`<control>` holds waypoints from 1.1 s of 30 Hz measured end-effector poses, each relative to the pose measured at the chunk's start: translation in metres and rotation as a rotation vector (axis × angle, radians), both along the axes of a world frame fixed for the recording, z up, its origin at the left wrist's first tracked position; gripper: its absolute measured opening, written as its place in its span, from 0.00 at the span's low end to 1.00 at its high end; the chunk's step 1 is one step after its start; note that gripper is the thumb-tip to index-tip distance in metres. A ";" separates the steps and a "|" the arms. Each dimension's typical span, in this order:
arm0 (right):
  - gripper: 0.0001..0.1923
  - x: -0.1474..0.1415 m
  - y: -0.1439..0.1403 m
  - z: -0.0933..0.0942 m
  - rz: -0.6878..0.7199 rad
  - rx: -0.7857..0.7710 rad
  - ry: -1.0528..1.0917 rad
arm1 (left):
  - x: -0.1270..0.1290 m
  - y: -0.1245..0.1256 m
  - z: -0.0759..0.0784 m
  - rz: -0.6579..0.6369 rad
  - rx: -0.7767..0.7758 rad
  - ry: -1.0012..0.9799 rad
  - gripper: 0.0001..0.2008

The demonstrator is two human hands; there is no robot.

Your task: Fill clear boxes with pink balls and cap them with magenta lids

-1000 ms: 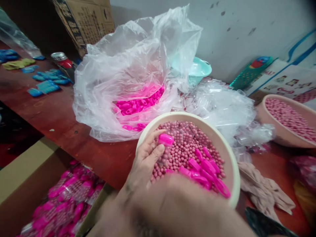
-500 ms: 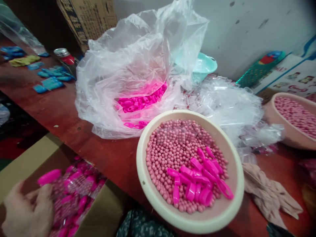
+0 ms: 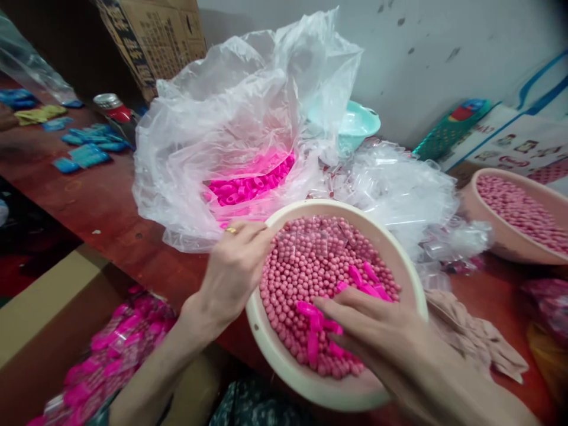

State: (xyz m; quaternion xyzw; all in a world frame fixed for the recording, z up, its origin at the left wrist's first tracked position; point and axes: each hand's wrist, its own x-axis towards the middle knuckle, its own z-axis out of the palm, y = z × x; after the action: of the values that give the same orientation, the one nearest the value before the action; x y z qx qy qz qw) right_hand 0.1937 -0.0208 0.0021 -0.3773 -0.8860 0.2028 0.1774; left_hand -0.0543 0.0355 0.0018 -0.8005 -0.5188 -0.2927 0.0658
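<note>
**Both hands in the bowl of pink beads and caps**

The cream bowl (image 3: 402, 278) sits at the near edge of the red-brown table (image 3: 102, 207), filled with small pink beads (image 3: 302, 272); a cluster of bright pink caps (image 3: 317, 319) lies on the beads under and just ahead of the right hand (image 3: 377, 331); that hand lies flat and low over the caps, fingers stretched and close together, touching them; I cannot tell whether any cap is pinched beneath it. The left hand (image 3: 233, 266), with a ring on 1 finger, rests on the bowl's far-left rim, fingers curled inward over the beads; whether it grips anything is hidden. 1 clear small bag (image 3: 317, 239) lies on the beads just beyond the left fingers.

Beyond the left hand, a large clear plastic sack (image 3: 231, 136) holds many more pink caps; beyond the right hand lies a heap of clear empty bags (image 3: 399, 183); a 2nd bowl of beads (image 3: 519, 216) stands well to the right. Below the left forearm, a cardboard box (image 3: 53, 296) holds a pile of filled pink packs (image 3: 115, 349).

Judging by the stock, a good many packs are done, yet both bowls are nearly full and the bag heap is large; much is left.
</note>
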 end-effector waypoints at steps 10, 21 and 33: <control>0.27 -0.008 0.006 -0.030 0.173 0.010 -0.157 | 0.004 0.025 -0.040 0.024 -0.232 0.346 0.19; 0.12 -0.031 0.042 -0.026 0.005 -0.411 -0.056 | 0.022 0.023 -0.011 -0.076 -0.374 0.142 0.05; 0.09 -0.021 0.048 -0.009 -0.390 -0.964 0.791 | 0.031 0.002 -0.008 -0.213 -0.748 -0.582 0.01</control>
State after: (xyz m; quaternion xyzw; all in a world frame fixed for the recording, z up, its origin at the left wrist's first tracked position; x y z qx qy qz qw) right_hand 0.1729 0.0272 -0.0072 -0.4650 -0.4789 0.6651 0.3347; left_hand -0.0237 0.0374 -0.0065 -0.7028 -0.5005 -0.3032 -0.4046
